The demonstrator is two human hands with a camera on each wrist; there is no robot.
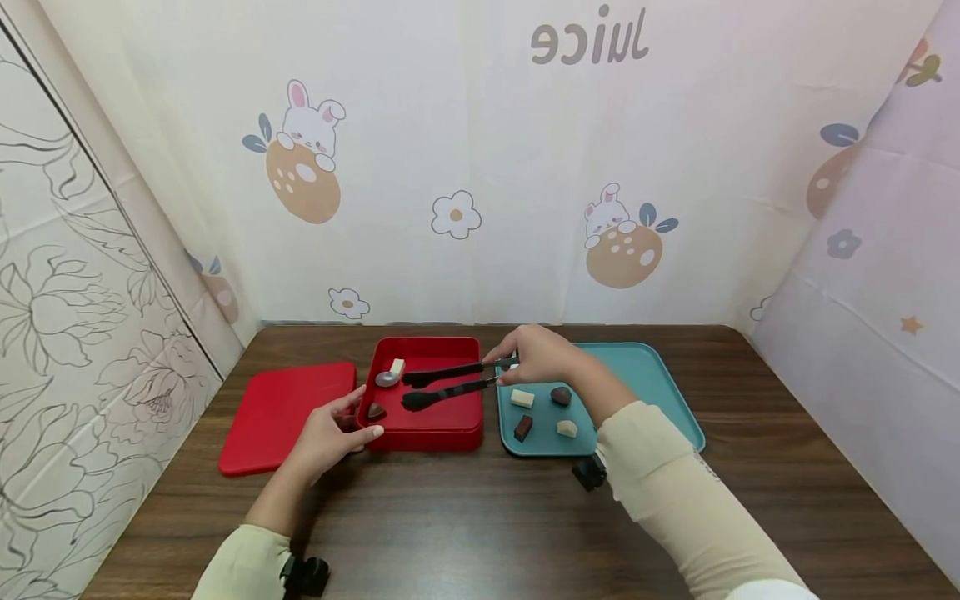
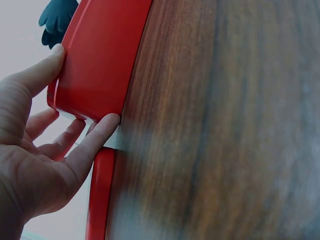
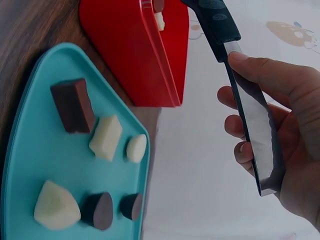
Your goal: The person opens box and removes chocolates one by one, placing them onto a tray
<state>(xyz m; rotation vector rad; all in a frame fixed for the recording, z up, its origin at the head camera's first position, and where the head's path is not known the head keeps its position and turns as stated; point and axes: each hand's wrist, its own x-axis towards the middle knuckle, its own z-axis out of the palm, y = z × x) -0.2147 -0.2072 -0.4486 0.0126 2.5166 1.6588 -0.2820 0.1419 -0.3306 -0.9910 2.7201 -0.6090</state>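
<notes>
My right hand [image 1: 540, 354] grips a pair of black-tipped metal tongs [image 3: 252, 115] by the handle end. The tongs' two arms stand apart over the red box [image 1: 431, 440], with nothing between their tips. At the box's near left corner, my left hand [image 1: 337, 429] holds the wall, its thumb on the near side and its fingers along the left. Inside the box lie a white block [image 1: 397, 365], a shiny silver oval piece [image 1: 387, 379] and a brown piece [image 1: 377, 411]. White and dark brown chocolate-like pieces, among them a brown block [image 3: 74, 106], sit on the teal tray [image 1: 637, 362].
A flat red lid [image 1: 288, 417] lies on the wooden table [image 1: 450, 517] left of the box. The tray stands close to the box's right side, partly under my right forearm. A printed curtain [image 1: 487, 150] hangs behind the table's far edge.
</notes>
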